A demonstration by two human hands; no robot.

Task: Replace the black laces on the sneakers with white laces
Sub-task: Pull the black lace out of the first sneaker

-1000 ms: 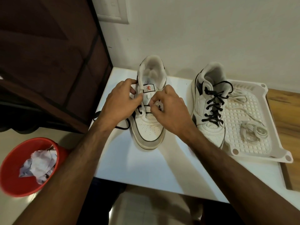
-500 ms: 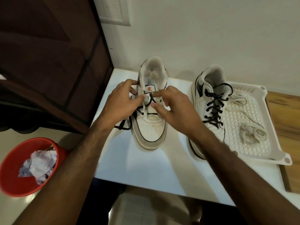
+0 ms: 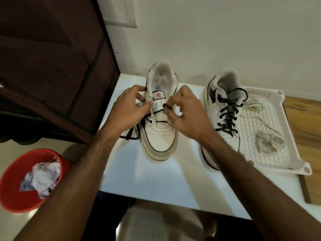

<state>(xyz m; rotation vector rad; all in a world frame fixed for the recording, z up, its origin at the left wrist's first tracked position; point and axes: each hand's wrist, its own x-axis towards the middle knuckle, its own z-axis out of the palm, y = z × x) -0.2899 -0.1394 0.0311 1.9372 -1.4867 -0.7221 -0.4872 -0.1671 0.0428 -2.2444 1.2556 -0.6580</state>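
A white sneaker (image 3: 160, 136) stands toe toward me on the white table (image 3: 156, 178). Its black lace (image 3: 157, 112) is partly pulled out, and a loose end trails off to the left of the shoe. My left hand (image 3: 129, 110) holds the shoe's left upper edge, thumb on the tongue. My right hand (image 3: 185, 112) pinches a loop of the black lace at the right eyelets. A second white sneaker (image 3: 224, 115), fully laced in black, stands to the right. White laces (image 3: 267, 141) lie coiled in a white tray (image 3: 293, 153).
A red bin (image 3: 19, 197) holding crumpled paper sits on the floor at lower left. A dark wooden cabinet (image 3: 52, 66) stands to the left of the table. A wooden surface (image 3: 305, 129) lies beyond the tray, with the wall close behind.
My right hand has pulled a loop of black lace up out of the right eyelets. The lace end to the left of the shoe now trails farther out.
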